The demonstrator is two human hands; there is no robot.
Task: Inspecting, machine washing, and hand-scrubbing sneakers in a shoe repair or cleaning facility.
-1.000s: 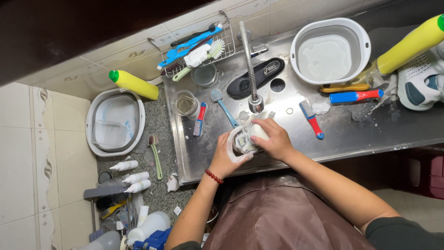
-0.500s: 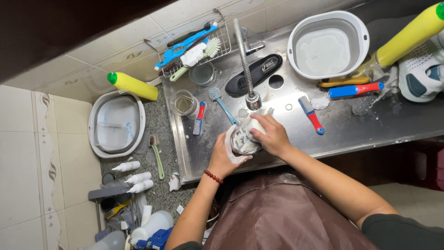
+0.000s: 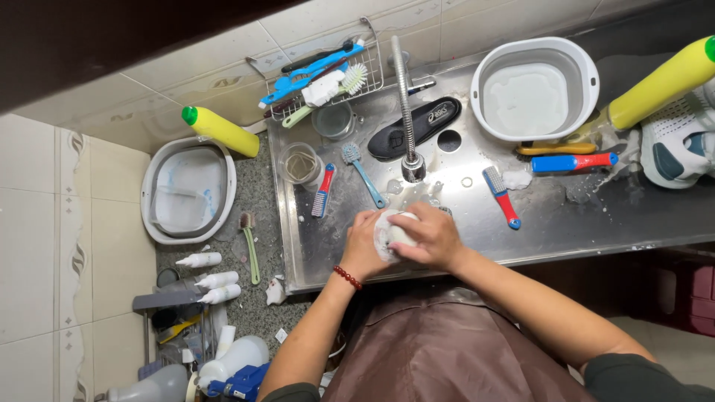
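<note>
— What are your hands doing now?

— Your left hand (image 3: 366,246) and right hand (image 3: 430,237) both clasp a white shoe (image 3: 392,231) at the front edge of the steel sink (image 3: 566,216), below the tap (image 3: 406,104).

— What differs from a second ago?

— You hold the shoe slightly nearer the front edge; your grip is unchanged. The red-and-blue brush (image 3: 501,195) lies untouched.

Bare steel surface (image 3: 581,223) lies open at three o'clock of the hands. At twelve the faucet (image 3: 406,112) blocks; brushes (image 3: 324,192) crowd ten o'clock, red-handled brush (image 3: 503,197) at two.
</note>
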